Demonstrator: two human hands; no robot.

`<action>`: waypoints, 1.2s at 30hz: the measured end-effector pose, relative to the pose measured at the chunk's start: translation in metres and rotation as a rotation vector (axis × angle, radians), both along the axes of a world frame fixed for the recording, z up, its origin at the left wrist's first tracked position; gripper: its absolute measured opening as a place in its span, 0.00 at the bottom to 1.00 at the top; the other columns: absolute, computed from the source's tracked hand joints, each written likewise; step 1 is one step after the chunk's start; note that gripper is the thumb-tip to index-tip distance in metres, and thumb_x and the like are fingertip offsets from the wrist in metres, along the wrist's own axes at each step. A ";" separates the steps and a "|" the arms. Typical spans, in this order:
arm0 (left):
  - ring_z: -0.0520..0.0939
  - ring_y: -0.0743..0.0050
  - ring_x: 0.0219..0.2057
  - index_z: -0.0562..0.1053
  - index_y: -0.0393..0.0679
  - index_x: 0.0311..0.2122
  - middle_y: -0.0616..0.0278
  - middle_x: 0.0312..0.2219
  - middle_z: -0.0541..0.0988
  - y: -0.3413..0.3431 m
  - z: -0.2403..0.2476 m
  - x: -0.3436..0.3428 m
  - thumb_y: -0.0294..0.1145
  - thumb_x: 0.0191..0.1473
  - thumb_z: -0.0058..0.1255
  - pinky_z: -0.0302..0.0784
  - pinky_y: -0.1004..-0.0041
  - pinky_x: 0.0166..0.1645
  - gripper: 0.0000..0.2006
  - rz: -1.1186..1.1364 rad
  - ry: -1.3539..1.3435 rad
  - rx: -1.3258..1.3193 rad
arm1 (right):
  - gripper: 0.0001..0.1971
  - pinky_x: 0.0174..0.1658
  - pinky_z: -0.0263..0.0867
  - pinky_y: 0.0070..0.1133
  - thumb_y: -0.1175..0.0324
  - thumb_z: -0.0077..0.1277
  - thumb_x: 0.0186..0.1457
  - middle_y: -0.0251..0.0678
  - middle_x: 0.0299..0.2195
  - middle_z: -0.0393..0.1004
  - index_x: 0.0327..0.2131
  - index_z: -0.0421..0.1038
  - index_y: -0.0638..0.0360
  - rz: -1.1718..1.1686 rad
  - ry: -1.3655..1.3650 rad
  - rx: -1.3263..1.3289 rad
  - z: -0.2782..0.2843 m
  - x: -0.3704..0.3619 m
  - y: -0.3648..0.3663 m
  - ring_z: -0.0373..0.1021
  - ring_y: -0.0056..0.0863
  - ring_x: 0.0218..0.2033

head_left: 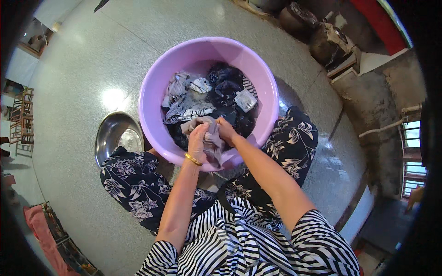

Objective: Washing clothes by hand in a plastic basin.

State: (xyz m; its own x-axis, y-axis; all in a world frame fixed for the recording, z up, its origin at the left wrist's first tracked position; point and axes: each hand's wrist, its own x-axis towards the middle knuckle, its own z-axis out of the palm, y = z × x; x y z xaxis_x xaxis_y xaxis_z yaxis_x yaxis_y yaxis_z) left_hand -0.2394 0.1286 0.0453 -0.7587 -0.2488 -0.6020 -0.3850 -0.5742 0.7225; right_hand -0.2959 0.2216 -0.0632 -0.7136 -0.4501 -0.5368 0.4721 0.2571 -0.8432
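Note:
A large pink-purple tub [152, 87] stands on the floor between my knees, with wet clothes lying in it. Over its near side, my left hand [198, 139] and my right hand [225, 131] are both closed on one greyish-beige cloth [212, 146]. Part of that cloth hangs down against the near rim. Beyond my hands lie a grey and white garment [189, 109] and dark clothes [225, 85]. A clear, squarish plastic-looking piece [245, 100] rests on the dark clothes at the right, beside a striped cloth [250, 86].
A shiny steel basin [117, 133] sits left of the tub, close to my left knee. Round dark pots [324, 43] stand at the far right by a low ledge. Wooden chairs [22, 117] are at the far left, and a pink cloth [43, 234] hangs at the near left.

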 end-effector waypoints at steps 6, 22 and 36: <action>0.70 0.84 0.29 0.66 0.45 0.30 0.72 0.26 0.69 -0.020 0.000 0.009 0.25 0.40 0.52 0.66 0.81 0.34 0.09 -0.184 0.016 0.012 | 0.16 0.42 0.63 0.24 0.56 0.43 0.51 0.33 0.36 0.70 0.40 0.66 0.53 -0.090 -0.898 -0.694 0.062 -0.034 0.022 0.67 0.28 0.37; 0.76 0.67 0.26 0.71 0.47 0.24 0.62 0.24 0.75 -0.066 -0.086 0.037 0.53 0.51 0.36 0.72 0.70 0.36 0.20 0.008 0.315 0.745 | 0.07 0.27 0.62 0.31 0.65 0.46 0.40 0.43 0.20 0.67 0.21 0.65 0.57 0.132 1.007 -0.067 0.122 0.051 -0.029 0.66 0.41 0.24; 0.74 0.70 0.22 0.67 0.50 0.19 0.65 0.19 0.72 -0.081 -0.106 0.048 0.47 0.52 0.39 0.70 0.68 0.29 0.16 0.032 0.162 0.655 | 0.11 0.30 0.63 0.32 0.59 0.46 0.43 0.43 0.20 0.68 0.23 0.67 0.57 0.044 0.940 -0.070 0.129 0.060 -0.028 0.67 0.44 0.26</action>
State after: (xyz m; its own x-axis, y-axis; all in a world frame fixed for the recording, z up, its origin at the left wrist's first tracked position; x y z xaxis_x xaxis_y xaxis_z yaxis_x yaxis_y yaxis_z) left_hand -0.1913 0.0472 -0.0602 -0.8506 0.1049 -0.5153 -0.2766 -0.9226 0.2688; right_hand -0.2355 0.1935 0.0663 -0.8218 -0.4967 0.2791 -0.4181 0.1930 -0.8877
